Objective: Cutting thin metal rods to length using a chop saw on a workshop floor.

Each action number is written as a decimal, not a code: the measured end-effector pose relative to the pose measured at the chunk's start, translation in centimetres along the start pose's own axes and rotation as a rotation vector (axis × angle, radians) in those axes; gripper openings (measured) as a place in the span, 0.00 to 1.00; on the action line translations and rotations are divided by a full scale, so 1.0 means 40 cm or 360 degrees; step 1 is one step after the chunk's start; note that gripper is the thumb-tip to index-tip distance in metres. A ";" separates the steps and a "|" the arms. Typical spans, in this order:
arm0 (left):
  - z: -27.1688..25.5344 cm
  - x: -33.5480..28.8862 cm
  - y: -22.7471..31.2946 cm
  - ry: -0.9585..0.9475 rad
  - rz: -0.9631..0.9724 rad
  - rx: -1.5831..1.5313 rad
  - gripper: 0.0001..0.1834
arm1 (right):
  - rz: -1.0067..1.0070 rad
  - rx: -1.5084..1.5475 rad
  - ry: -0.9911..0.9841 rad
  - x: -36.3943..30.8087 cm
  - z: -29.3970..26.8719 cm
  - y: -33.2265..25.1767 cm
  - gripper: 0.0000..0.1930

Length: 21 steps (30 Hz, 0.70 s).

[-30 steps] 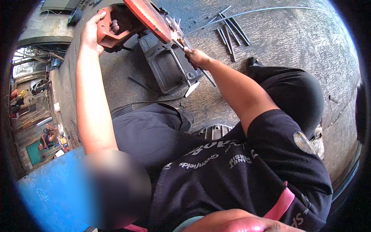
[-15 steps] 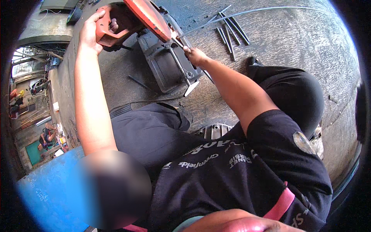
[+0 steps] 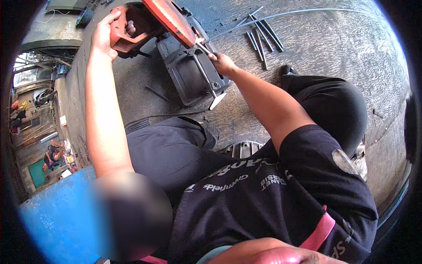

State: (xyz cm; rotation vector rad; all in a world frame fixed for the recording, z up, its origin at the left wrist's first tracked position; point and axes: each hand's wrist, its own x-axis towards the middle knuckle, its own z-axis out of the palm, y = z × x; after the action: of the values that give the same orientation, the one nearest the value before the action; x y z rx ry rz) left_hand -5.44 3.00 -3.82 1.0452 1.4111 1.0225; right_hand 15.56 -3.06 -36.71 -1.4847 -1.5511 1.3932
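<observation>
Handle (image 3: 118, 35) — left hand (image 3: 103, 38); rod (image 3: 203, 48) — right hand (image 3: 225, 65).

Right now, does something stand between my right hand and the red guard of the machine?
Only the thin metal rod which the right hand holds: a short length runs from the fingers toward the lower end of the red guard. Nothing else visible; the rod's far end is unclear.

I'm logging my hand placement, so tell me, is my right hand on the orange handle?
No, your left hand holds the orange handle, while your right hand holds a thin metal rod.
</observation>
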 end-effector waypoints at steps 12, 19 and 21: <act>0.013 -0.004 -0.006 -0.0009 0.0050 -0.0018 0.22 | 0.0146 0.0188 0.0052 0.007 -0.003 0.010 0.18; 0.011 -0.002 0.002 -0.0045 0.0030 -0.0001 0.21 | 0.0065 0.0239 0.0061 -0.013 -0.013 0.009 0.16; 0.018 0.005 0.002 -0.0046 0.0001 -0.0011 0.21 | 0.0027 0.0227 0.0089 -0.014 -0.023 0.013 0.17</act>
State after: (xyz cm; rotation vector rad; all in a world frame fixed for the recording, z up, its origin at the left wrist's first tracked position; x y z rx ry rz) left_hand -4.72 3.24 -3.85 1.0516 1.3830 1.0083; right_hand 16.71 -3.42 -36.78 -1.4408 -1.3784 1.4286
